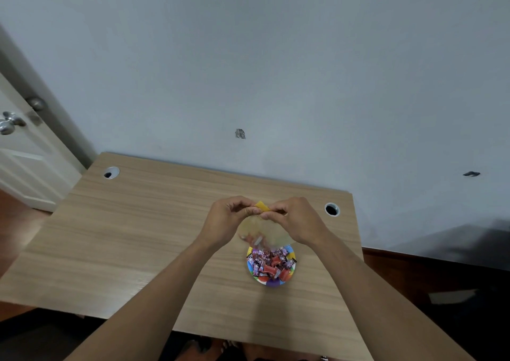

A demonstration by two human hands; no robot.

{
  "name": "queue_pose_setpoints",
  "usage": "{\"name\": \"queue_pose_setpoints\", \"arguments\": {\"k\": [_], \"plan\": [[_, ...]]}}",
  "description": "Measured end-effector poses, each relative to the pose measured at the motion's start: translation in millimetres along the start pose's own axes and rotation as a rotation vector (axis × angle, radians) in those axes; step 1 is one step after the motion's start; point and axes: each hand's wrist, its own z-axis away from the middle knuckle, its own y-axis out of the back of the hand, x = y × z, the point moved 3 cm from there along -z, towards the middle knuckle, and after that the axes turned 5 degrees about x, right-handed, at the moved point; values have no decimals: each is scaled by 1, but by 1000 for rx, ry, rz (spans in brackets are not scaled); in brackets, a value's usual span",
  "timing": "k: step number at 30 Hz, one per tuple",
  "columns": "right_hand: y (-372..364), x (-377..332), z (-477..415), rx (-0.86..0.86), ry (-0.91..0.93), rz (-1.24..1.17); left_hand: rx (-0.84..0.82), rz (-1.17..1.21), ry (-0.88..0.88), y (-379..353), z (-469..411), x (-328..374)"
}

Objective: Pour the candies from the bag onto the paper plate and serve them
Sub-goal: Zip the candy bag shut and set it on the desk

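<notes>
Clear plastic, the bag hangs upside down just above the paper plate of candies, pinched by left hand and right hand; shaking gently should empty it.

A single wide-angle head camera looks forward and steeply down from above the near edge of the wooden surface, facing the pale wall, with both forearms reaching away from it.
</notes>
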Motion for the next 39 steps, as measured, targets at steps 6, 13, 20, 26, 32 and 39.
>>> {"name": "queue_pose_setpoints", "arguments": {"k": [6,13,20,26,32,39], "plan": [[1,-2,-1,24,-17,-16,0,-13,6,1,-3,-4],[1,0,0,16,-34,-42,-6,-5,10,2,-3,-8],[-2,-2,4,-30,-37,-11,-2,-130,-36,-3,2,-6],[-7,-9,9,-32,-53,0,142,-349,-148,-14,12,-3],[-10,-7,11,-4,-51,24,147,-390,-122,-10,13,0],[-5,-5,7,35,-15,108,149,-352,-115,4,7,14]]}}
